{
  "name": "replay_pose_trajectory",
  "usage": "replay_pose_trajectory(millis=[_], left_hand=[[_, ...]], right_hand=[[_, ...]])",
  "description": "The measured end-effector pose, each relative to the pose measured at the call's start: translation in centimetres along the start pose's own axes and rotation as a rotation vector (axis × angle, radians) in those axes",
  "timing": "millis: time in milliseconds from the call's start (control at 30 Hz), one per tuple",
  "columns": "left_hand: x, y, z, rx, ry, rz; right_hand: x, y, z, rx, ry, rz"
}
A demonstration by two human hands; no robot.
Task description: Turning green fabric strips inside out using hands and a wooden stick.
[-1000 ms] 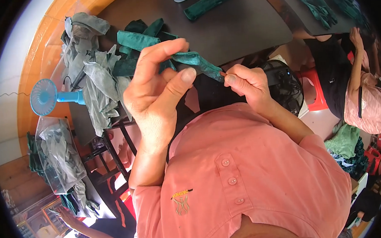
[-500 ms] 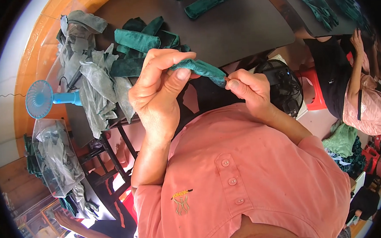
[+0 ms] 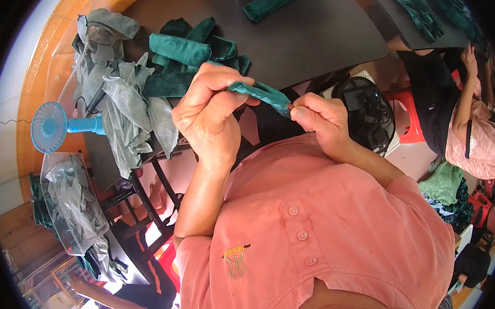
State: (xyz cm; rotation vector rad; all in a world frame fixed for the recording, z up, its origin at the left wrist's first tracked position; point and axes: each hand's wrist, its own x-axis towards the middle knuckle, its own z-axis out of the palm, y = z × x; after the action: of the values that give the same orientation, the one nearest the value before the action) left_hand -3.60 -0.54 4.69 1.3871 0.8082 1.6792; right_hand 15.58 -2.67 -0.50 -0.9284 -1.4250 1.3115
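Note:
A narrow strip of green velvet fabric (image 3: 263,95) stretches between my two hands, in front of my chest and close to the table's near edge. My left hand (image 3: 214,108) pinches its left end between thumb and bent fingers. At the lower right end, my right hand (image 3: 321,120) is closed, thumb against fingers, gripping the strip's tip. Whether a small tool is also in the right fingers is too small to tell. Just beyond my left hand lies a heap of folded green velvet pieces (image 3: 180,48) on the dark table (image 3: 319,33).
Grey-green fabric pieces (image 3: 127,99) hang over the table's left edge, near a small blue fan (image 3: 50,127). One green velvet piece (image 3: 281,0) lies farther back. A black fan (image 3: 363,115) and red stool (image 3: 406,115) stand right. Other people (image 3: 118,307) work nearby.
My left hand has shifted slightly right and down, and the green strip between my hands has turned a little and looks narrower. My right hand stays nearly in place.

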Motion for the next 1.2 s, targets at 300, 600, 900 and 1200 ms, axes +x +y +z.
replay_pose_trajectory(millis=[300,600,900,1200], left_hand=[[-0.1,-2.0,1.1,0.107,0.087,0.104],[-0.4,-1.7,1.6,-0.186,0.099,-0.107],[-0.8,-1.7,1.6,-0.011,0.074,-0.108],[-1.2,-1.9,2.5,-0.200,0.193,-0.258]], right_hand=[[-0.2,-0.5,0.3,0.277,0.003,0.325],[-0.3,-0.6,-0.2,0.119,-0.010,0.077],[-1.1,0.1,0.5,0.546,-0.046,0.297],[-0.5,-0.6,0.8,0.556,-0.111,0.330]])
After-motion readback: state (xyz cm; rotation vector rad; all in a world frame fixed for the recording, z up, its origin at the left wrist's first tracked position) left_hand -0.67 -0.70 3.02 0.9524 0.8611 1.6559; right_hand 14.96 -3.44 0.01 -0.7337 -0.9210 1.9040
